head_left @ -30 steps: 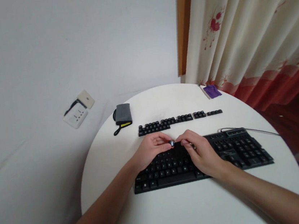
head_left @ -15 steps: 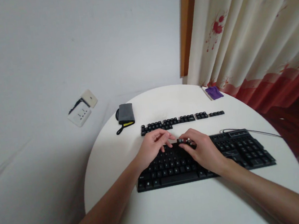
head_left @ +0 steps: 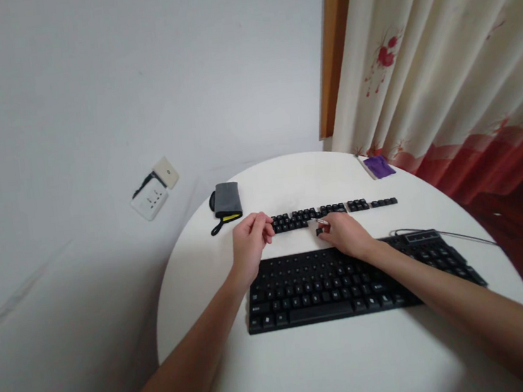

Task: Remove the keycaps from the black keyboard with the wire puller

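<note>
My right hand point(head_left: 346, 233) is closed around a slim silvery tool point(head_left: 322, 221), most of it hidden by the fingers. Just under its fingertips sits a black keycap point(head_left: 319, 231), on the white table between the keyboard and the rows of loose keycaps point(head_left: 288, 222). I cannot tell whether the fingers touch that keycap. My left hand point(head_left: 251, 238) is curled at the left end of the rows, thumb and fingers together; whatever they hold, if anything, is hidden. Below both hands lies a black keyboard point(head_left: 320, 284), its upper key rows bare of caps.
A grey pouch point(head_left: 227, 199) with a black loop lies at the table's back left. Toward the back right is a purple cloth point(head_left: 379, 167). The keyboard's cable point(head_left: 461, 234) runs off to the right. Wall and curtain point(head_left: 418, 75) border the round table point(head_left: 320, 367).
My right hand has moved from above the keyboard forward to the keycap rows, where a keycap now shows under its fingertips. My left hand has shifted left and forward, its fingers drawn together.
</note>
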Demonstrator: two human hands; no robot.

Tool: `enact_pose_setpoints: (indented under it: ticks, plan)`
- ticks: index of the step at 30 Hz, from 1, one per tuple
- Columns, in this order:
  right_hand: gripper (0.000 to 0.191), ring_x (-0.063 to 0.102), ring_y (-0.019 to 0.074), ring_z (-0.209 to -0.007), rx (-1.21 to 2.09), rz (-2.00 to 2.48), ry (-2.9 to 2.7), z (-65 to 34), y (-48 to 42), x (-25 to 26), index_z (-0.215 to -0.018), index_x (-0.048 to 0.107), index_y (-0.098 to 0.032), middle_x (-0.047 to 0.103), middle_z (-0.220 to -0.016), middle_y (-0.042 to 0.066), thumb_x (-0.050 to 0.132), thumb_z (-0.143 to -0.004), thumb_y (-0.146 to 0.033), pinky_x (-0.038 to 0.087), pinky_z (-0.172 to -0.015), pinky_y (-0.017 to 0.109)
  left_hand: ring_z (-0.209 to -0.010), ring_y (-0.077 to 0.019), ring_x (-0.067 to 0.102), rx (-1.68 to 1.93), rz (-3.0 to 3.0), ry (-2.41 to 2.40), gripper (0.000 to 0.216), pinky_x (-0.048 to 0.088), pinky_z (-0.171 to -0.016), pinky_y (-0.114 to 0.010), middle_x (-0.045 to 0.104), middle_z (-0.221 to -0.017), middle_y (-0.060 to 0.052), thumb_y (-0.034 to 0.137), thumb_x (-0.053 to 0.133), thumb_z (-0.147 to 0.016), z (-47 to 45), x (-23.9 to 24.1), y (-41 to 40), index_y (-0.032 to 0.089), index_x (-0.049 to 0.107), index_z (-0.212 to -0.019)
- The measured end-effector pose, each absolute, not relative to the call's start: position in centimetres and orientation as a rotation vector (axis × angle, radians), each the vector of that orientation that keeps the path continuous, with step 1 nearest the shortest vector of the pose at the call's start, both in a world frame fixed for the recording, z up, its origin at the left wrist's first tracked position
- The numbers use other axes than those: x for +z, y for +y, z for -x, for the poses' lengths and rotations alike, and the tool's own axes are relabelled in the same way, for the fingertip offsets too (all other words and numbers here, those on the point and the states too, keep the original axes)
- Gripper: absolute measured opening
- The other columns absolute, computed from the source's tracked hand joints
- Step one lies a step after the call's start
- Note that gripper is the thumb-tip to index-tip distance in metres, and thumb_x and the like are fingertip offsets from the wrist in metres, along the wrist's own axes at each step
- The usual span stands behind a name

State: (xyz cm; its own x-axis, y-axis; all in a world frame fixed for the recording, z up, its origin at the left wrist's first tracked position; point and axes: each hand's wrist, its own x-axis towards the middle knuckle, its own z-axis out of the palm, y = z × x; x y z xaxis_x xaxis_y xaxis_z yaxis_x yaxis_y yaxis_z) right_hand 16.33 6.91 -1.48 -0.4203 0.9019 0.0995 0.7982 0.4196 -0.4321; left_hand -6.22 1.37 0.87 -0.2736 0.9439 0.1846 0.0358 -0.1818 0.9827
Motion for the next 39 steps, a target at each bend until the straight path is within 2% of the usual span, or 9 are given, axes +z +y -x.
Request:
enact_pose_setpoints:
  ticks: [6, 11, 30, 39]
  plan:
    - [0.006, 0.066, 0.0229, -0.078, 0.387, 1.523, -2.359, -16.7, 6.9, -1.7, -0.076, 0.068, -0.019, 0.072, -0.081, 0.008, 0.069, -0.08, -0.024, 0.039, -0.065, 0.029, -0.046, -0.0061, 0.044, 1.577, -1.2, 1.352, 0.024, 0.03, -0.043, -0.018, 0.055, -0.057, 0.002, 0.034, 0.058, -0.088, 6.4, 0.8, 1.5, 0.015, 0.063, -0.075]
    - [0.015, 0.066, 0.0226, -0.072, 0.48, 1.638, -2.3, -16.5, 6.9, -2.1, -0.073, 0.067, -0.019, 0.071, -0.076, 0.009, 0.068, -0.081, -0.031, 0.038, -0.062, 0.029, -0.047, -0.0064, 0.043, 1.583, -1.232, 1.366, 0.025, 0.029, -0.043, -0.018, 0.055, -0.057, 0.002, 0.034, 0.058, -0.089, 6.6, 0.9, 1.6, 0.015, 0.064, -0.075]
    - [0.014, 0.069, 0.0256, -0.088, 0.402, 1.768, -2.283, -13.7, 8.3, -1.6, -0.088, 0.072, -0.013, 0.074, -0.092, 0.016, 0.062, -0.086, -0.023, 0.047, -0.074, 0.03, -0.049, -0.0068, 0.043, 1.573, -1.255, 1.343, 0.026, 0.031, -0.045, -0.018, 0.057, -0.058, 0.001, 0.035, 0.058, -0.09, 6.6, 1.0, 1.4, 0.015, 0.065, -0.075]
    - [0.012, 0.068, 0.0265, -0.087, 0.39, 1.74, -2.277, -13.5, 8.0, -1.3, -0.084, 0.07, -0.013, 0.073, -0.092, 0.017, 0.06, -0.086, -0.019, 0.044, -0.073, 0.032, -0.049, -0.0069, 0.044, 1.549, -1.312, 1.344, 0.027, 0.031, -0.045, -0.018, 0.057, -0.058, 0.001, 0.035, 0.058, -0.091, 6.6, 0.8, 1.4, 0.015, 0.065, -0.075]
